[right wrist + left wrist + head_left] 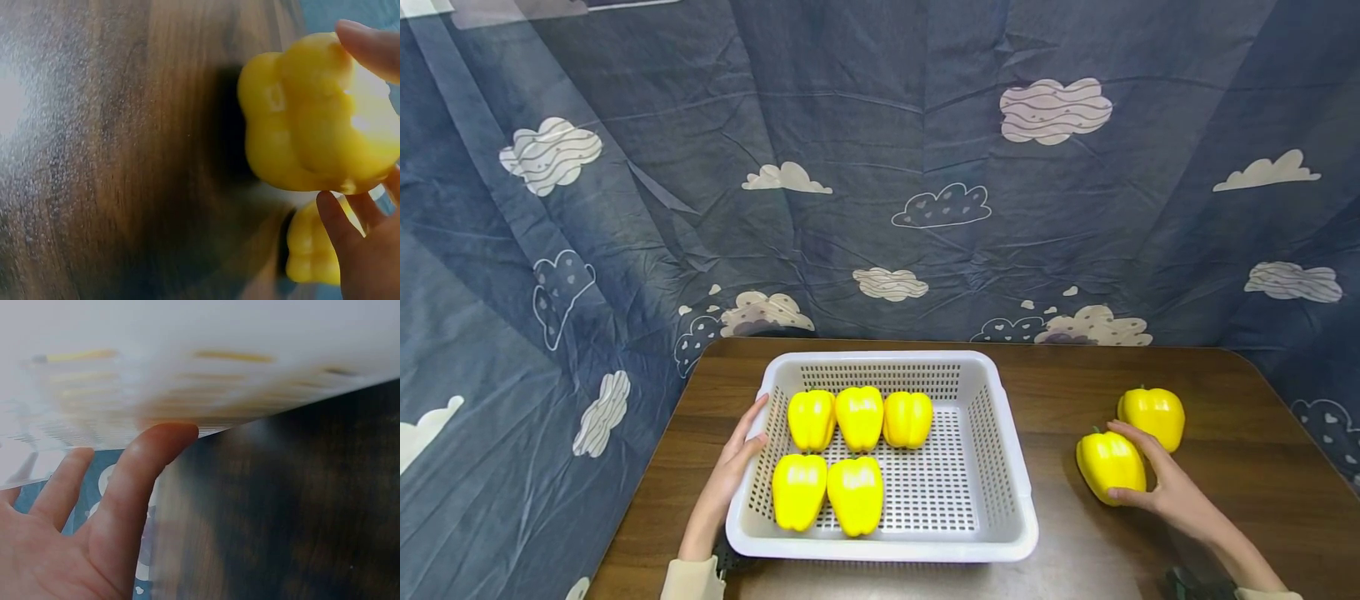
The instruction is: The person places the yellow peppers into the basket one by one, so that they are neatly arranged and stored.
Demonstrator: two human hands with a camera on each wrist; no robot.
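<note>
My right hand (pixel 1165 487) holds a yellow bell pepper (pixel 1108 467) between thumb and fingers, close over the table right of the basket. In the right wrist view, the thumb lies against one side of this pepper (pixel 312 119) and fingers against the other. Just behind it is a second yellow bell pepper (pixel 1153 417). With fingers extended and spread, my left hand (pixel 730 467) touches the left side of a white perforated plastic basket (pixel 1015 500). Its thumb presses the outer wall (pixel 300 337) in the left wrist view.
Inside the basket, three yellow bell peppers (pixel 860 419) form a back row and two more (pixel 855 496) a front row, toward the left. The brown wooden table (pixel 1052 392) ends at a dark blue cloud-print cloth (pixel 850 100) that hangs behind and at both sides.
</note>
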